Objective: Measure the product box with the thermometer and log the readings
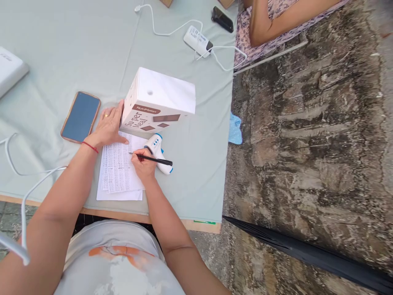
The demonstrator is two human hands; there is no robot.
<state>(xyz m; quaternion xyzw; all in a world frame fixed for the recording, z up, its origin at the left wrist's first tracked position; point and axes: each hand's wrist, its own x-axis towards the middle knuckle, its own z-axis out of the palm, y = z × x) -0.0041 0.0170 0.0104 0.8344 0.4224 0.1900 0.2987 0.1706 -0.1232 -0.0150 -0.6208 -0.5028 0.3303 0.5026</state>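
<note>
My right hand (143, 166) is closed around a black pen (156, 159), its tip at the written sheets of paper (118, 172). The stacked sheets carry dense rows of handwriting. Spread at the top of the papers, my left hand (109, 125) has its thumb on the sheet and its fingers against the side of a white "Super Meal" box (166, 92), which stands on the table. A white and blue infrared thermometer (159, 149) lies just beyond my right hand, partly covered by the pen. Left of my left hand lies a phone (80, 116) in a brown-edged case.
On the cloth-covered table (196, 180) a white power bank (196, 40) with a cable and a black device (222, 19) lie at the back. A white device (10, 69) sits far left. Another person's arm (260, 20) shows at the upper right, beside rough stone ground (307, 143).
</note>
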